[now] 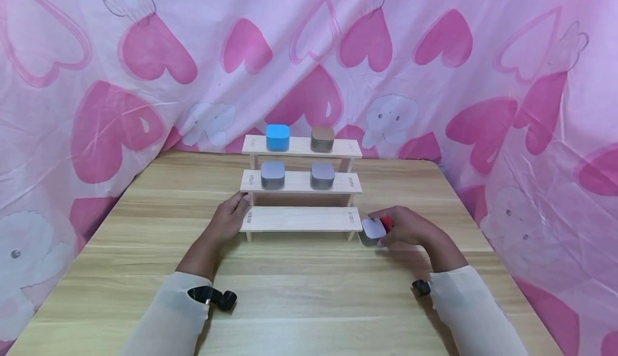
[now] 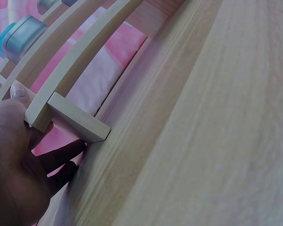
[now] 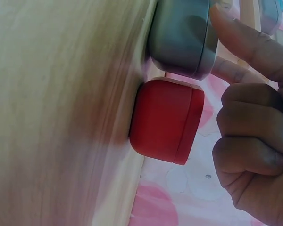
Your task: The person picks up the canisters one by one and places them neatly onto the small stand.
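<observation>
A three-step wooden display stand (image 1: 299, 220) stands mid-table. My left hand (image 1: 229, 219) holds its left end; in the left wrist view the thumb lies over the board's end and other fingers reach down beside the leg. Off the stand's right end, my right hand (image 1: 407, 227) pinches a small grey rounded-square tin (image 3: 181, 37) between thumb and index finger, the other fingers curled in. The tin rests on the table beside the lowest step. Close to it sits a red tin (image 3: 165, 120), partly hidden by the right hand in the head view.
On the top step are a blue tin (image 1: 277, 138) and a brown tin (image 1: 322, 139). Two grey tins, left (image 1: 272, 175) and right (image 1: 322, 176), occupy the middle step. Behind the wooden table (image 1: 309, 297) hangs a pink heart-print cloth (image 1: 299, 39).
</observation>
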Available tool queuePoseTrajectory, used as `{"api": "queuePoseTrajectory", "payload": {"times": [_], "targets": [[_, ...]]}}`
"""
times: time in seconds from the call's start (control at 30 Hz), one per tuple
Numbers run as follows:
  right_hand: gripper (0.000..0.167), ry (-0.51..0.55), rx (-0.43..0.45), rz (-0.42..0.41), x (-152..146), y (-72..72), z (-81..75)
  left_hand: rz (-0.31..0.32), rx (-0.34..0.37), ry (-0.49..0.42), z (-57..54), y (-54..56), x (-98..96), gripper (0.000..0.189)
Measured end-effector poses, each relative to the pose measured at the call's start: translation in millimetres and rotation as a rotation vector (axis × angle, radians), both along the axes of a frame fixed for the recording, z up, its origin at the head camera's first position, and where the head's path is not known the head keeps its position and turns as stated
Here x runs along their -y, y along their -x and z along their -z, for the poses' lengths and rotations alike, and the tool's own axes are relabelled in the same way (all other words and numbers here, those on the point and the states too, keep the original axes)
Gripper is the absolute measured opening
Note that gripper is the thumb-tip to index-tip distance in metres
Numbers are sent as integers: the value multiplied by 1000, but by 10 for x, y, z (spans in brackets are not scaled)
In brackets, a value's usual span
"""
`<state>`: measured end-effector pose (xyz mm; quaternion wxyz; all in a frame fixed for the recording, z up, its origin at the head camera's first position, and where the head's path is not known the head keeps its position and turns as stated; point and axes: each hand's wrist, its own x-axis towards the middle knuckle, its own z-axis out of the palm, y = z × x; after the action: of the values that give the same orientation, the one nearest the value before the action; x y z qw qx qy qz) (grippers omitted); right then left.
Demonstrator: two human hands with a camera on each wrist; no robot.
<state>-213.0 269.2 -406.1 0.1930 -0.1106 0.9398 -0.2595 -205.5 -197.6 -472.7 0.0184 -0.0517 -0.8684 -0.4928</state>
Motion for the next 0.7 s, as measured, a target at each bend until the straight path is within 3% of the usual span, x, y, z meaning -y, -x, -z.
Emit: {"api": "queuePoseTrajectory", "payload": {"times": [0.3, 0.7], "targets": [[71, -12, -2, 24, 12, -4, 47, -2, 3, 2, 10, 16, -8, 54], [62, 39, -36, -12, -37, 25, 79, -8, -4, 18, -1, 10, -12, 49]]}}
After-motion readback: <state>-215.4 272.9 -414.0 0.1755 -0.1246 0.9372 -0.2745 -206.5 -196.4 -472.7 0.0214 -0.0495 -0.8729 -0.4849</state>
